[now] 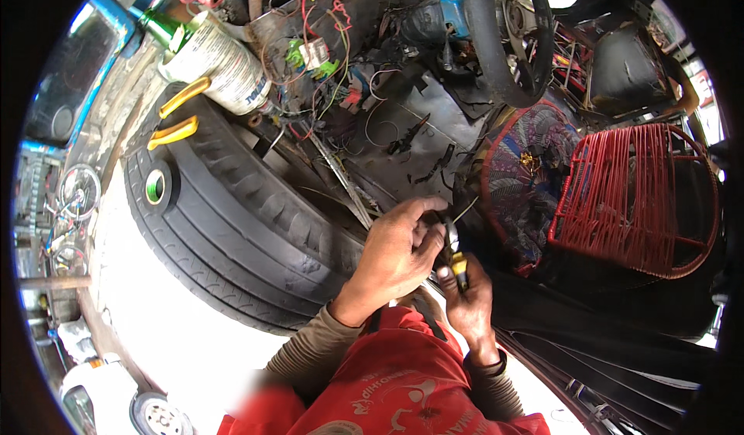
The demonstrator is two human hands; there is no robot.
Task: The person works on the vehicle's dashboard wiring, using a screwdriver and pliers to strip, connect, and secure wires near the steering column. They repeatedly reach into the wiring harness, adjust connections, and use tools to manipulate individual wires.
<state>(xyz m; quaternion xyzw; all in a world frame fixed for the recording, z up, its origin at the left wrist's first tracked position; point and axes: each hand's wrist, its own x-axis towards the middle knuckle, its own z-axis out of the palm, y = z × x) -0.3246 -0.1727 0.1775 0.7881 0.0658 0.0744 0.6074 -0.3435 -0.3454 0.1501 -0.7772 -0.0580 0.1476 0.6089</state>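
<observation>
Our red shirt [387,392] fills the bottom edge, and just above it our right hand [469,307] has its grip closed around a small tool with a yellow handle [459,266], whose long axis runs nearly upright, its dark metal end pointing up toward the steering wheel [504,40]. Our left hand [395,253] curls over that end, fingers pinched together there, though we cannot tell what they pinch. Both hands sit between the black tyre [232,226] and the red wire basket [628,195].

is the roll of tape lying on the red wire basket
No, the roll of tape lies on the black tyre at the left, well apart from the red wire basket on the right.
</observation>
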